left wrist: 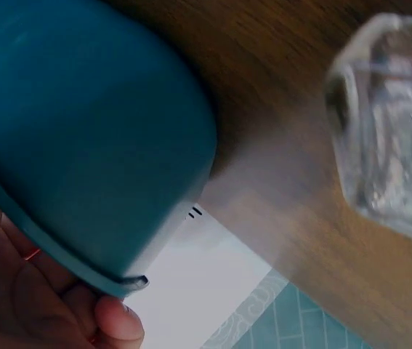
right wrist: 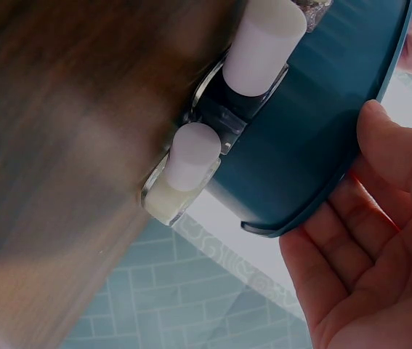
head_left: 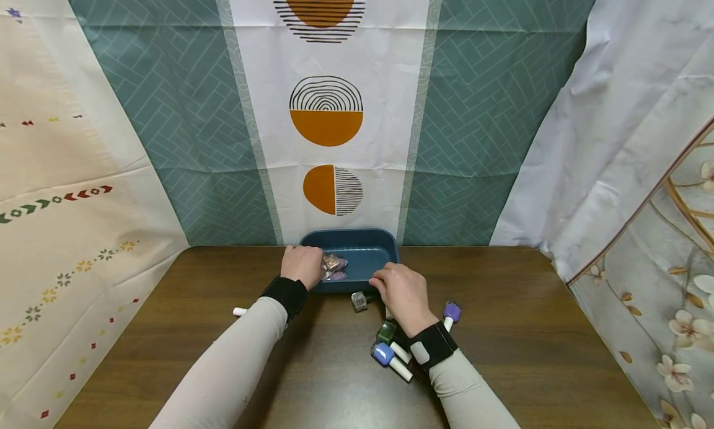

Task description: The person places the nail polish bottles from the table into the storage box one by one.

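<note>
A dark blue plastic bin stands at the back edge of the table. My left hand grips its left side, fingers curled around the rim in the left wrist view. At the front right corner, my right hand holds the rim between thumb and fingers. Several nail polish bottles, brown glitter and lilac ones among them, lie inside on the left. Just in front of the bin is a grey glitter bottle. White-capped polish bottles lie beside the bin wall in the right wrist view.
By my right wrist lie a green bottle, a blue bottle and a purple bottle. A white cap shows left of my left forearm. Patterned cloth hangs behind the wooden table.
</note>
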